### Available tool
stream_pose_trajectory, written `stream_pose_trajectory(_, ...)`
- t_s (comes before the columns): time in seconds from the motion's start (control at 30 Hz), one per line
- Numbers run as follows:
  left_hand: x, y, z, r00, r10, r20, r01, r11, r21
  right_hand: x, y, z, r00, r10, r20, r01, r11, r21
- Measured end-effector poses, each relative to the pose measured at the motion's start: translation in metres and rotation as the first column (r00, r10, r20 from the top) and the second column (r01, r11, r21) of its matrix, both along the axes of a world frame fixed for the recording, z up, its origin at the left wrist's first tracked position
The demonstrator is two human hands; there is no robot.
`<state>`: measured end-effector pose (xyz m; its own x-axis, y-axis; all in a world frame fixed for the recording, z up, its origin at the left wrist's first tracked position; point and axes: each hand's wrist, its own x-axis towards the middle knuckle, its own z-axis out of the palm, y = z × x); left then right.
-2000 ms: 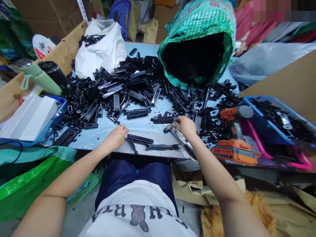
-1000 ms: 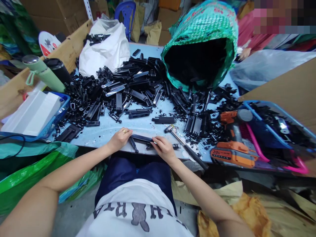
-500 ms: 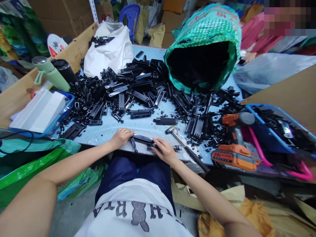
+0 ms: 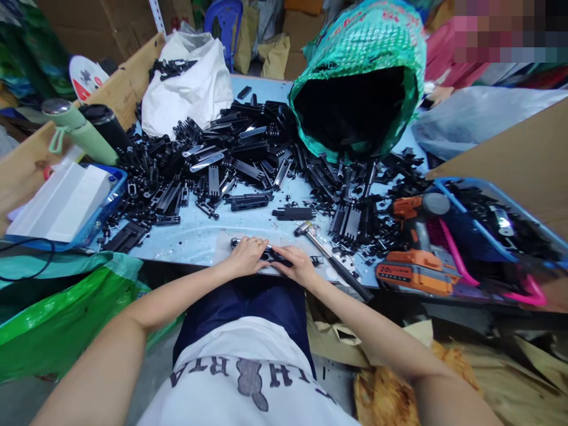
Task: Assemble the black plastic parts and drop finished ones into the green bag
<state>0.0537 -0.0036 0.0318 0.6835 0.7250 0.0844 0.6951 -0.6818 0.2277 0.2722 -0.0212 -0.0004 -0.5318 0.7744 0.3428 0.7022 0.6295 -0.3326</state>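
Note:
At the table's front edge, my left hand [image 4: 249, 255] is closed over a long black hinged part [image 4: 271, 255], fingers pressed down on it. My right hand [image 4: 298, 264] grips the same part from its right end, thumb and fingers together. The two hands almost touch, and they hide most of the part. A dark knob-like end [image 4: 235, 242] juts out beyond my left hand. Just right of my right hand lies a hammer [image 4: 331, 255], its head pointing away from me. Behind the hands sits a flat black slotted piece [image 4: 293, 213].
Heaps of black parts [image 4: 213, 160] cover the table's middle. A green sack [image 4: 355, 65] faces me behind them. To the right are an orange cordless drill [image 4: 412, 269] and a blue basket [image 4: 479, 219]. A flask [image 4: 80, 133] stands left. A co-worker's sleeve [image 4: 457, 65] shows at far right.
My left hand has moved right, from the part's far left end to lie over it beside my right hand. The view has shifted slightly.

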Motion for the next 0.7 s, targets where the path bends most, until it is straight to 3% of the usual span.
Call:
stream_pose_trajectory(0.1, -0.016, 0.0, 0.002, 0.993, -0.103, -0.066, 0.109, 0.99, 0.095, 0.009, 0.008, 0.007, 0.978, -0.008, 0.208, -0.019, 0.992, 0.127)
stream_pose_trajectory(0.2, -0.026, 0.006, 0.001, 0.995, -0.059, -0.084, 0.071, 0.987, 0.142, 0.011, 0.016, 0.018, 0.958, -0.08, 0.274, 0.015, 0.973, 0.232)
stream_pose_trajectory(0.3, -0.029, 0.004, 0.009, 0.998, 0.035, 0.055, -0.043, 0.986, 0.163, 0.009, 0.011, 0.038, 0.985, 0.055, 0.166, -0.087, 0.978, 0.19)
stream_pose_trajectory(0.37, -0.03, -0.008, 0.022, 0.967, -0.029, 0.255, -0.008, 0.989, 0.145, 0.006, -0.001, 0.052, 0.974, 0.216, -0.064, -0.21, 0.974, 0.079)
stream_pose_trajectory(0.47, -0.025, -0.039, 0.049, 0.766, -0.197, 0.612, 0.187, 0.979, 0.081, -0.005, -0.027, 0.064, 0.867, 0.305, -0.394, -0.347, 0.937, -0.038)
stream_pose_trajectory(0.53, -0.015, -0.06, 0.063, 0.579, -0.207, 0.788, 0.255, 0.965, 0.066, -0.021, -0.04, 0.062, 0.835, 0.296, -0.464, -0.358, 0.933, -0.049)
stream_pose_trajectory(0.63, 0.005, -0.078, 0.067, 0.379, -0.132, 0.916, 0.099, 0.99, 0.101, -0.054, -0.041, 0.052, 0.8, 0.264, -0.538, -0.331, 0.943, -0.03)
stream_pose_trajectory(0.7, 0.014, -0.073, 0.057, 0.378, -0.148, 0.914, -0.058, 0.981, 0.183, -0.075, -0.025, 0.046, 0.726, 0.155, -0.67, -0.211, 0.978, -0.002)
